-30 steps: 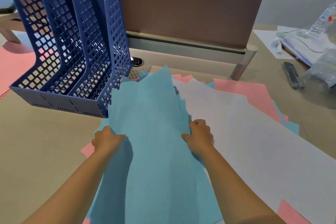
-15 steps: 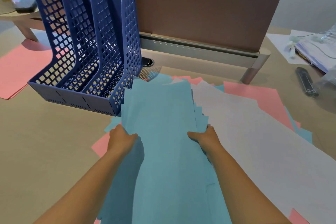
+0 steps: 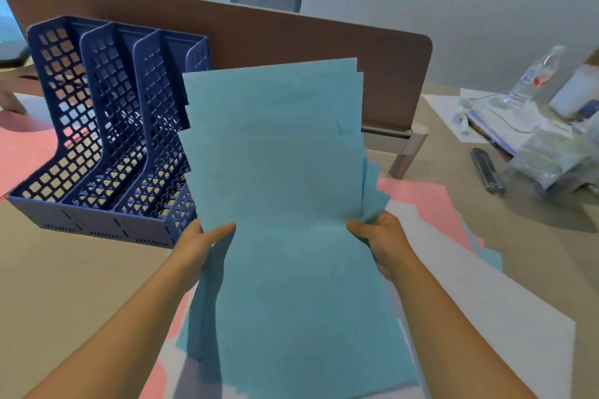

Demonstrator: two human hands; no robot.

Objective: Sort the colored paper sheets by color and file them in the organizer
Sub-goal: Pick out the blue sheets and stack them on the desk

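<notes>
A stack of blue paper sheets [image 3: 278,178] is lifted off the desk and tilted up in front of me. My left hand [image 3: 197,246] grips its left edge and my right hand [image 3: 379,236] grips its right edge, thumbs on top. The dark blue three-slot organizer [image 3: 107,126] stands to the left of the stack, its slots holding no paper that I can see. White sheets [image 3: 479,311] and pink sheets [image 3: 424,201] lie on the desk under and to the right of the stack.
A brown divider panel [image 3: 291,36] runs along the back of the desk. More pink paper [image 3: 22,152] lies left of the organizer. A water bottle [image 3: 531,78], plastic bags, papers and a black pen-like object [image 3: 487,172] sit at the far right.
Both hands have raised the blue stack from lying on the desk to tilted upright. The view has tipped up, showing a chair behind the divider.
</notes>
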